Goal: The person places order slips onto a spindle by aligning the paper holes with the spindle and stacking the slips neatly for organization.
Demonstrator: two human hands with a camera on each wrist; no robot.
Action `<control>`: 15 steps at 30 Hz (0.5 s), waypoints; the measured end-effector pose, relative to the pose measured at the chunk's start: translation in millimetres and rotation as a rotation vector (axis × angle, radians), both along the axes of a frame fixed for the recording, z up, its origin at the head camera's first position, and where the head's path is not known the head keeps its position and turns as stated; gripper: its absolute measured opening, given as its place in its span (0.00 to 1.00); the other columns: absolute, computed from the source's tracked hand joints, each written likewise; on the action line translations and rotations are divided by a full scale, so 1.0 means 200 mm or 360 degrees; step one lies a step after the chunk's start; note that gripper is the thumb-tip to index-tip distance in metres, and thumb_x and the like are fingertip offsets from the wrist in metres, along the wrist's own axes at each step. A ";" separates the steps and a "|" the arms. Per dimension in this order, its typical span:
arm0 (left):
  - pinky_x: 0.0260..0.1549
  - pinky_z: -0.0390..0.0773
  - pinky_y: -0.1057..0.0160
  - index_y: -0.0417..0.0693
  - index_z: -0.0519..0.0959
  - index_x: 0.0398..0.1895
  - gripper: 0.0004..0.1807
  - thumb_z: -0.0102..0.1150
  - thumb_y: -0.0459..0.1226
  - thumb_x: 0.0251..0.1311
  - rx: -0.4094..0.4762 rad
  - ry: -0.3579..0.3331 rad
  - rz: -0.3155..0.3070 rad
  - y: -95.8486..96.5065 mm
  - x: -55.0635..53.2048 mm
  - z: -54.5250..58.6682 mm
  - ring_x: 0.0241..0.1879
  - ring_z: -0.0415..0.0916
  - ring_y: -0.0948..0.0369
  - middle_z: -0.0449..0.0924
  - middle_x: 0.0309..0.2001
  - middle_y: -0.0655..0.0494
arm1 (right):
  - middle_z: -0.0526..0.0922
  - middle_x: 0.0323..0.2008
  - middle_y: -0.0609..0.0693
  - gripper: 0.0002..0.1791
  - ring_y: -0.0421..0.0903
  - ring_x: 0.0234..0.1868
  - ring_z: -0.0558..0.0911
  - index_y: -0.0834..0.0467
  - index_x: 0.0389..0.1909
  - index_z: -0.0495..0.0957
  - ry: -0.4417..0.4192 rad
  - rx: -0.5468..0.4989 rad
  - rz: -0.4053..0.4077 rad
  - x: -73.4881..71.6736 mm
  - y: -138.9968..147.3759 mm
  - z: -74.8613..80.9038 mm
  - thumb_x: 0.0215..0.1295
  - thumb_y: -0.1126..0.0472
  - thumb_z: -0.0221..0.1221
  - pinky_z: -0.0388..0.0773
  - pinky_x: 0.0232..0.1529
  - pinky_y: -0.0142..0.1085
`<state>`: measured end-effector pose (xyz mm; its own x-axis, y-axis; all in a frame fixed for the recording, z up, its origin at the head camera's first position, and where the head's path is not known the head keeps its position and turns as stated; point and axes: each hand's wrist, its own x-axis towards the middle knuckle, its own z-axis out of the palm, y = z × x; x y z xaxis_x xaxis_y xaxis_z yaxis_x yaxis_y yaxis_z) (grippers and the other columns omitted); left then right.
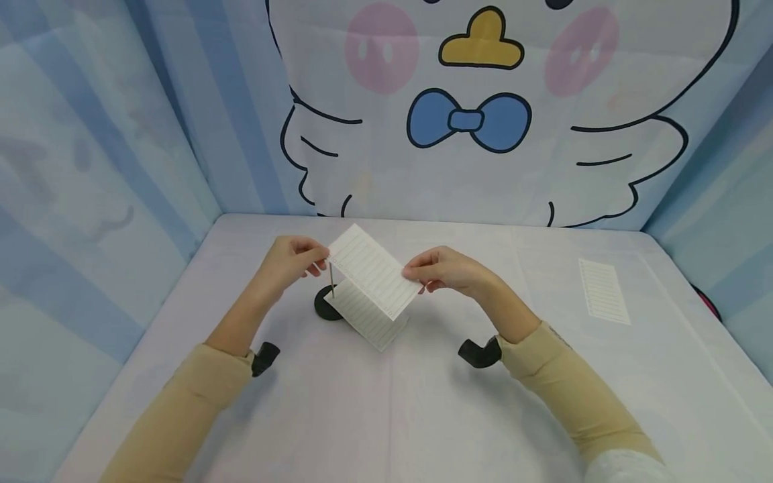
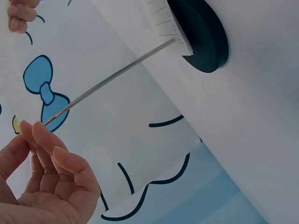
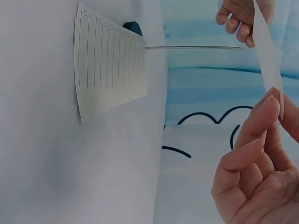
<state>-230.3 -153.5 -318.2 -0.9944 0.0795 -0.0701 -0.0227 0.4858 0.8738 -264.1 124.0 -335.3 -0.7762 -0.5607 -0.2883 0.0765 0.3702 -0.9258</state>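
Head view: the left hand (image 1: 294,258) pinches one corner of the lined card (image 1: 374,272), the right hand (image 1: 451,270) its opposite side; between them it is held above the pile of cards (image 1: 365,316), whose corner meets the thin rod (image 1: 331,285); we would align the corner with the rod's tip before pressing gently, to avoid bending; left wrist view: this tip lies just beside the left fingers; whether it touches the card, we cannot tell; right wrist view: the card appears nearly edge-on, hiding its lines.
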 end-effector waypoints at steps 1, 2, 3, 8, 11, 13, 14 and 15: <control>0.32 0.70 0.64 0.35 0.77 0.39 0.14 0.51 0.40 0.62 -0.0002 -0.0007 0.0001 0.00 0.00 0.00 0.28 0.75 0.60 0.77 0.26 0.54 | 0.81 0.27 0.48 0.13 0.43 0.26 0.75 0.66 0.41 0.78 -0.0008 -0.0008 -0.0005 0.00 0.00 0.00 0.62 0.60 0.57 0.70 0.29 0.32; 0.32 0.70 0.64 0.35 0.77 0.39 0.14 0.51 0.40 0.62 -0.0004 -0.0015 0.0002 -0.01 -0.01 -0.01 0.29 0.75 0.60 0.77 0.26 0.54 | 0.81 0.27 0.48 0.13 0.43 0.26 0.75 0.66 0.41 0.77 -0.0016 -0.0012 -0.0009 -0.01 -0.01 -0.01 0.62 0.60 0.57 0.70 0.29 0.31; 0.32 0.70 0.64 0.35 0.77 0.39 0.14 0.51 0.40 0.62 -0.0005 -0.0027 0.0006 -0.01 -0.01 -0.01 0.29 0.75 0.59 0.77 0.26 0.54 | 0.81 0.27 0.47 0.13 0.43 0.26 0.75 0.67 0.42 0.77 -0.0028 -0.0018 -0.0015 -0.01 -0.01 -0.01 0.62 0.61 0.57 0.70 0.29 0.31; 0.33 0.71 0.64 0.34 0.77 0.40 0.15 0.51 0.40 0.63 0.0005 -0.0060 -0.0001 -0.02 -0.03 -0.02 0.29 0.75 0.61 0.78 0.27 0.54 | 0.81 0.27 0.47 0.15 0.42 0.26 0.75 0.69 0.44 0.76 -0.0070 -0.0022 -0.0033 -0.03 -0.03 -0.02 0.63 0.62 0.56 0.69 0.28 0.31; 0.33 0.71 0.64 0.35 0.77 0.41 0.16 0.50 0.40 0.63 0.0005 -0.0079 -0.0006 -0.03 -0.04 -0.03 0.29 0.75 0.61 0.78 0.28 0.54 | 0.81 0.28 0.47 0.15 0.42 0.26 0.76 0.69 0.45 0.76 -0.0103 -0.0023 -0.0038 -0.04 -0.04 -0.04 0.63 0.61 0.56 0.69 0.29 0.31; 0.34 0.71 0.64 0.35 0.77 0.42 0.16 0.50 0.41 0.63 0.0004 -0.0095 -0.0007 -0.04 -0.05 -0.03 0.30 0.75 0.61 0.78 0.29 0.54 | 0.81 0.28 0.47 0.16 0.42 0.27 0.76 0.69 0.46 0.76 -0.0129 -0.0018 -0.0042 -0.04 -0.04 -0.05 0.63 0.61 0.56 0.70 0.29 0.31; 0.34 0.71 0.64 0.35 0.76 0.42 0.16 0.50 0.41 0.64 0.0007 -0.0104 -0.0007 -0.04 -0.05 -0.03 0.30 0.75 0.61 0.78 0.29 0.54 | 0.81 0.28 0.47 0.15 0.42 0.27 0.76 0.68 0.45 0.76 -0.0143 -0.0016 -0.0048 -0.04 -0.05 -0.06 0.63 0.61 0.56 0.69 0.29 0.31; 0.34 0.71 0.65 0.35 0.76 0.42 0.16 0.50 0.41 0.64 0.0010 -0.0113 -0.0007 -0.04 -0.06 -0.03 0.30 0.75 0.61 0.78 0.29 0.54 | 0.81 0.28 0.47 0.15 0.42 0.27 0.76 0.68 0.45 0.76 -0.0158 -0.0014 -0.0054 -0.05 -0.05 -0.06 0.63 0.61 0.56 0.69 0.29 0.31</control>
